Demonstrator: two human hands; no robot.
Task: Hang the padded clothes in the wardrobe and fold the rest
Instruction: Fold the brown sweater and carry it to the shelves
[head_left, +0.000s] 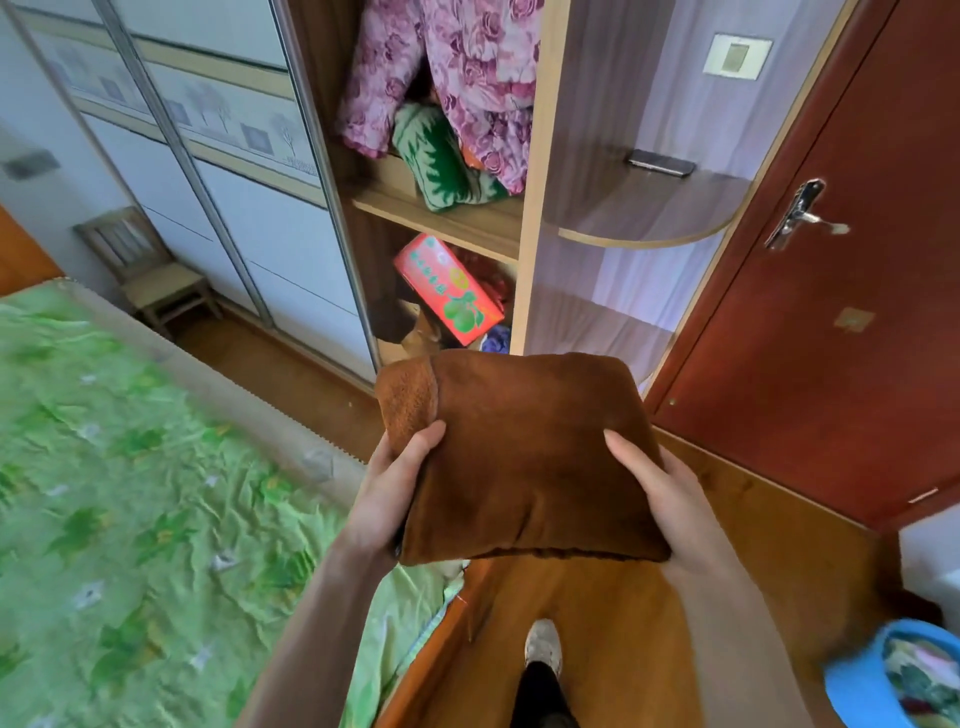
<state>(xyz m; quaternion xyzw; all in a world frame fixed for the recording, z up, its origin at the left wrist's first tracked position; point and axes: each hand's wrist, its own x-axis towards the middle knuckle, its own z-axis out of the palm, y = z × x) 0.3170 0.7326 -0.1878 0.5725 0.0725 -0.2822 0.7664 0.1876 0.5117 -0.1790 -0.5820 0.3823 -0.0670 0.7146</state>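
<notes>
Both hands hold a folded brown garment (524, 457) out in front of the body, level and flat like a cushion. The left hand (397, 488) grips its near left edge, thumb lying on top and the other fingers hidden beneath; the right hand (657, 491) grips the near right edge the same way, thumb on the upper face. The bundle is thick and soft-looking, with a fleecy lining showing at its far left corner, and it hangs in the air above the wooden floor (597, 623), touching nothing but the hands. Below it a foot in a pale shoe (543, 647) stands on the floor. Just left of the arms lies a bed with a wrinkled green leaf-patterned sheet (130, 493). Beyond the garment stands the open wardrobe (532, 218): a pink rose-printed padded garment (467, 73) hangs in its upper part, a green patterned bundle (441, 156) sits on the shelf below it, and a red box (449, 291) leans in the compartment beneath. To the right a rounded side shelf carries a dark phone (660, 163), and a red-brown door (831, 312) with a metal handle stands beside it. A blue basket (852, 680) of clothes shows at the lower right, and a small wooden chair (150, 270) stands against the sliding doors at left.
</notes>
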